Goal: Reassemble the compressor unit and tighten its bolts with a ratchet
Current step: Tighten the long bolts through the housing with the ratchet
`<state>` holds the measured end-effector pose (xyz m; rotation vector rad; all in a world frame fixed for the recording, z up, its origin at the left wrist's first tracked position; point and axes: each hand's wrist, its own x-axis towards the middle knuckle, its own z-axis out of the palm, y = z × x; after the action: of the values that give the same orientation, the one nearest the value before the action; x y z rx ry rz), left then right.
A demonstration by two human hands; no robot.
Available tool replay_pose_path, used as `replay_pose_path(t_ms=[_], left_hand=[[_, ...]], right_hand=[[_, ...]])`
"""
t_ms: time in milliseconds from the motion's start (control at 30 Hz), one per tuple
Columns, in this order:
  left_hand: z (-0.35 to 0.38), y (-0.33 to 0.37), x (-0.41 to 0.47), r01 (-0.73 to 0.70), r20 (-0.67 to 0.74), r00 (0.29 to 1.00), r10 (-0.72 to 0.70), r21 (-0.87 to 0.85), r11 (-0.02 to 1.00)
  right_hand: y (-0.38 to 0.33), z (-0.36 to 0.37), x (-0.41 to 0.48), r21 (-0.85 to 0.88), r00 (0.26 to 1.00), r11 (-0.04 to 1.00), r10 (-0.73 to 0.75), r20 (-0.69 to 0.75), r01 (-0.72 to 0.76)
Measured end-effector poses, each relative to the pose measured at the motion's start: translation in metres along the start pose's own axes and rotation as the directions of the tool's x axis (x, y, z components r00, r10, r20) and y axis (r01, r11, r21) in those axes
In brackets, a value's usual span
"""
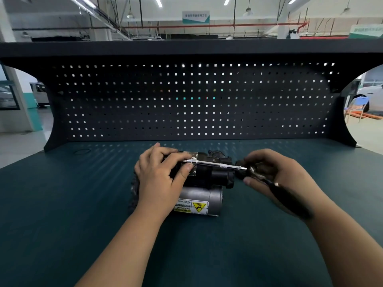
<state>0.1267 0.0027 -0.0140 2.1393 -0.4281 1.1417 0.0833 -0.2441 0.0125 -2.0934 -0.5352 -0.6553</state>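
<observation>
The compressor unit (209,177) lies on its side on the green bench (62,204): a black body behind and a grey metal cylinder (213,196) with a yellow warning label in front. My left hand (159,175) grips the unit's left end, thumb pressed on a silver label. A chrome ratchet extension bar (217,165) runs across the top of the unit, its left tip at my left fingers. My right hand (275,175) grips the ratchet's head and dark handle (267,180) just right of the unit. The bolt under the bar's tip is hidden.
A dark perforated back panel (190,100) with a shelf above closes off the bench's far side. A thin black ring (82,151) lies on the bench at the far left. Beyond the panel's sides the workshop floor shows.
</observation>
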Motion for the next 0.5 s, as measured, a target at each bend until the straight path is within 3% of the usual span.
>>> replay_pose_path(t_ms=[200, 367, 500], left_hand=[[-0.002, 0.001, 0.000, 0.065, 0.025, 0.998, -0.064, -0.053, 0.996], [-0.004, 0.002, -0.002, 0.129, -0.023, 0.990, -0.138, -0.225, 0.966], [-0.003, 0.003, -0.003, 0.139, -0.048, 0.986, -0.158, -0.270, 0.953]], right_hand=[[-0.001, 0.008, 0.001, 0.332, 0.980, 0.935, 0.170, -0.099, -0.128], [-0.005, 0.012, 0.008, 0.402, 0.966, 0.896, 0.243, -0.089, -0.189], [-0.008, 0.019, 0.009, 0.472, 0.926, 0.831, 0.370, -0.077, -0.293]])
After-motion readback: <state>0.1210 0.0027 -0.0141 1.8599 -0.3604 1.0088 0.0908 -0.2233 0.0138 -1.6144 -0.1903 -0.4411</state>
